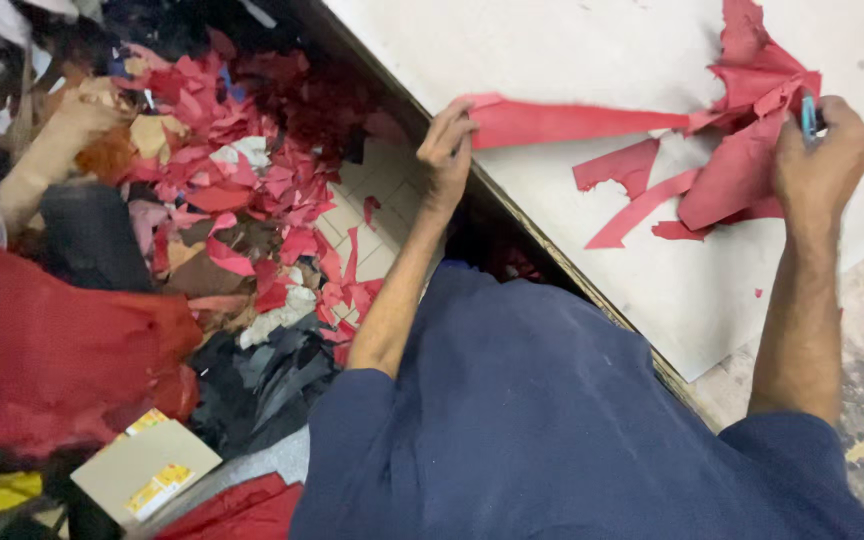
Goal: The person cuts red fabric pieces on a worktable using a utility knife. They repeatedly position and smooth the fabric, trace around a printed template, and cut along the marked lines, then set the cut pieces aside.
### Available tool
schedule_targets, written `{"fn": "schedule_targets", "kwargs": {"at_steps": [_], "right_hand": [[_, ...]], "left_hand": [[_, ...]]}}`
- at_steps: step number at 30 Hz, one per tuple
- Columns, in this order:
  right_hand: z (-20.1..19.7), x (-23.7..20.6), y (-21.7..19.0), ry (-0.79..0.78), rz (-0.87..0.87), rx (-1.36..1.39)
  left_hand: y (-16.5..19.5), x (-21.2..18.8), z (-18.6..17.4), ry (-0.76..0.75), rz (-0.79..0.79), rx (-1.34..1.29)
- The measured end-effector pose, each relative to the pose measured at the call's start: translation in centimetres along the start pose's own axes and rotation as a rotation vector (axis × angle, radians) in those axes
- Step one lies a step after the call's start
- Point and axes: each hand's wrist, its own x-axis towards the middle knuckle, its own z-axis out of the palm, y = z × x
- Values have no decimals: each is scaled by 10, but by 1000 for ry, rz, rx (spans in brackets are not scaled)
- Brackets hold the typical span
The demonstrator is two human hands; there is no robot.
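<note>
So the left hand (448, 140) is pinching the end of a long red strip (572, 122) right at the counter (572, 50) edge, fingers curled down on it. Right hand (824, 150) is closed around a small blue-handled cutter (809, 115), pressed into the bunched red sheet (742, 165) further along the counter. Loose red offcuts (620, 168) lie between the two hands.

Risk as I see it: the blade sits close to the gripping fingers, and that bunched material could slip or tear crooked if the strip gets pulled unevenly. The strip's end also hangs near the edge, so it could slide off into the scrap pile (242, 190) on the floor.

No real containers in view, only a flat cardboard box (142, 468) at lower left; contents not visible.
</note>
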Motion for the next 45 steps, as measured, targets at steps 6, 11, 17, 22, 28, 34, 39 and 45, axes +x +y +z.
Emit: {"fn": "schedule_targets", "kwargs": {"at_steps": [6, 11, 17, 22, 28, 34, 39, 45], "right_hand": [[-70, -14, -104, 189, 124, 310], [-14, -47, -142, -285, -52, -161], [-7, -70, -146, -530, 191, -135], [-26, -79, -174, -480, 332, -134], [3, -68, -241, -121, 437, -15], [66, -46, -285, -14, 338, -47], [101, -43, -296, 86, 358, -60], [143, -12, -276, -97, -100, -185]], "left_hand": [[-13, 108, 40, -91, 243, -153], [-60, 142, 25, -358, 164, 145], [-76, 124, 21, -329, 15, 425], [-8, 35, 54, -886, 279, 455], [23, 17, 82, -1317, 572, 52], [-71, 108, 51, -1209, 506, 104], [-140, 166, 8, -976, 286, 291], [-147, 160, 13, -863, 262, 242]]}}
